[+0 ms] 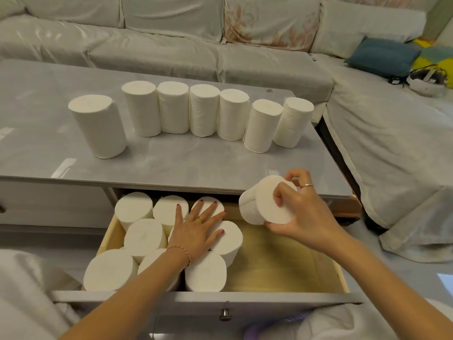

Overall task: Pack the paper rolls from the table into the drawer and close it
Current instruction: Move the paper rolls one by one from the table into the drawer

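Observation:
Several white paper rolls point(203, 110) stand upright in a row on the grey table point(171, 160), with one roll point(98, 126) apart at the left. The wooden drawer point(282, 263) below the table's front edge is pulled open. Its left half holds several upright rolls point(144, 235). My left hand point(198, 231) lies flat, fingers spread, on top of those packed rolls. My right hand point(301, 212) grips one tilted roll point(259, 204) by its end, above the drawer's back right part.
A covered sofa point(171, 45) runs behind and to the right of the table, with a blue cushion point(382, 55) and a white headset point(426, 81) on it. The drawer front point(294, 301) with its metal knob point(224, 314) is close to my body.

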